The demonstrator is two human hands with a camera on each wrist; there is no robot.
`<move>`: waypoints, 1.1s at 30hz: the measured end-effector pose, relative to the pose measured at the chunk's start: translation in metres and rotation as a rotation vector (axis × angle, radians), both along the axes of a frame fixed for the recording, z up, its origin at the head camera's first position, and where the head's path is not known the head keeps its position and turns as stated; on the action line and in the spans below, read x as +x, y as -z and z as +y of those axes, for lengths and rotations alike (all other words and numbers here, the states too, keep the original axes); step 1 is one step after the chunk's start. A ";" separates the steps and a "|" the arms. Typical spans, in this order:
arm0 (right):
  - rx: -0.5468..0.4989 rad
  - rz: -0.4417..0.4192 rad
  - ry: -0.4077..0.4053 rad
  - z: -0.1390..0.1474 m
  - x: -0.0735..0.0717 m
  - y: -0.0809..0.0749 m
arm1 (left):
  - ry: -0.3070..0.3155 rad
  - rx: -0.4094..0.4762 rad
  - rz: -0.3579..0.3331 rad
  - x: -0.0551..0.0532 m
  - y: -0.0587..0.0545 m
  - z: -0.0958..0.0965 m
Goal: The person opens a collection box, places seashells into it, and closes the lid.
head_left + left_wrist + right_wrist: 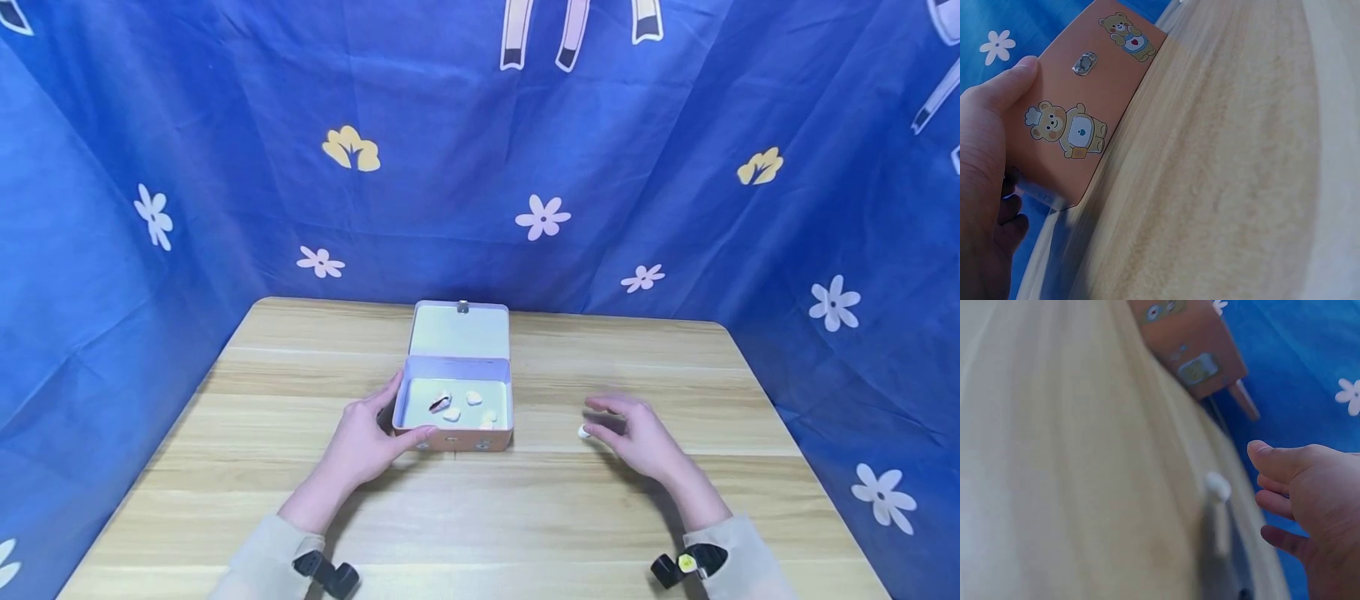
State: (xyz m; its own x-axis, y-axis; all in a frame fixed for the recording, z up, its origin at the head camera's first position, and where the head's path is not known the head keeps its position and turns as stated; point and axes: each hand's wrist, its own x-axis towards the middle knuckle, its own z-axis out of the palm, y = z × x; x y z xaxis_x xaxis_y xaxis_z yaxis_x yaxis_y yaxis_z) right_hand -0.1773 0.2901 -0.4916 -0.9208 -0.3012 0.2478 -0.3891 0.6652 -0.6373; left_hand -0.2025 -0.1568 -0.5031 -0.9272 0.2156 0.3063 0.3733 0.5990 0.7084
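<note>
A hinged tin box [468, 444] stands with its lid [460, 329] raised; inside lie several small pale pieces like seashells [474, 398], one [441, 403] with a dark brown streak. My left hand [363, 437] grips the box's near left corner, thumb on the front wall and fingers along the left side. Bears are printed on its orange-brown front [1054, 81] in the left wrist view. To the right, my right hand [633, 433] is beside a small white piece [582, 432] on the table. The right wrist view shows that piece [1217, 486] apart from the loosely bent fingers.
Under everything is a wood-grain table [525, 517]. A blue cloth [450, 167] with printed flowers hangs behind it and along both sides. The box stands near the table's middle, its lid leaning toward the back edge.
</note>
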 end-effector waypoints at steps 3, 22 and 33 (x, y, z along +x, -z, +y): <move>0.025 -0.019 0.027 0.005 0.003 0.011 | 0.000 -0.002 0.005 0.001 0.000 0.001; 0.063 0.117 0.006 0.006 0.004 0.043 | -0.016 -0.008 -0.009 0.004 0.002 0.003; 0.064 0.170 0.007 0.003 0.003 0.044 | -0.017 -0.011 -0.007 0.004 0.002 0.002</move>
State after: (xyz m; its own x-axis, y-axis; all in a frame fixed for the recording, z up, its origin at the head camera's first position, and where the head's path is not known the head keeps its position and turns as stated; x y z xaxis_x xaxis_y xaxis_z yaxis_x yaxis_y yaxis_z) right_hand -0.1746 0.2935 -0.5359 -0.8697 -0.3150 0.3801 -0.4824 0.7055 -0.5191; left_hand -0.1983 -0.1543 -0.5047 -0.9328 0.2033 0.2977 0.3583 0.6132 0.7040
